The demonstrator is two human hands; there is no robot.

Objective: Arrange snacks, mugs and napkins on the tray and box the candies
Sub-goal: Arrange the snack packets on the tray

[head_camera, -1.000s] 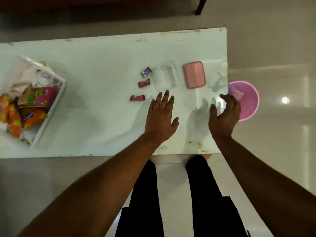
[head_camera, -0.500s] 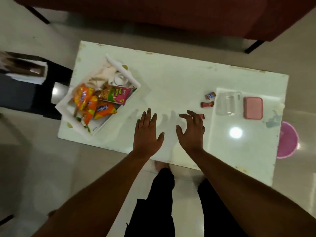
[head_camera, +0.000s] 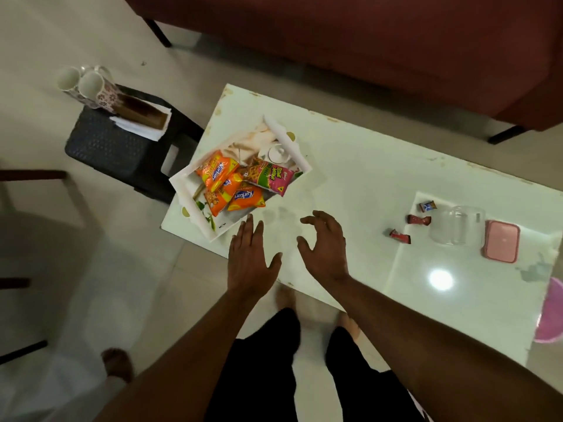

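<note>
A white tray (head_camera: 286, 140) at the table's left end holds several orange snack packets (head_camera: 227, 185), a pink packet (head_camera: 271, 176) and a white lidded pot. Both of my hands hover empty over the table's near edge: my left hand (head_camera: 251, 260) flat with fingers spread, just right of the tray's near corner, and my right hand (head_camera: 324, 246) with fingers curled and apart. Three wrapped candies (head_camera: 419, 220) lie to the right, beside a clear box (head_camera: 455, 225) and its pink lid (head_camera: 501, 245). Two floral mugs (head_camera: 88, 86) and white napkins (head_camera: 140, 127) in a brown holder rest on a black stool.
The white table (head_camera: 365, 178) stands before a dark red sofa (head_camera: 365, 41). The black stool (head_camera: 112, 144) stands off the table's left end. A pink bin (head_camera: 551, 315) sits on the floor at the right. Someone else's foot (head_camera: 117, 363) shows at lower left.
My view has swung left, bringing the stool, mugs and napkins into sight. Both hands have moved left from near the candy box to beside the tray, staying empty.
</note>
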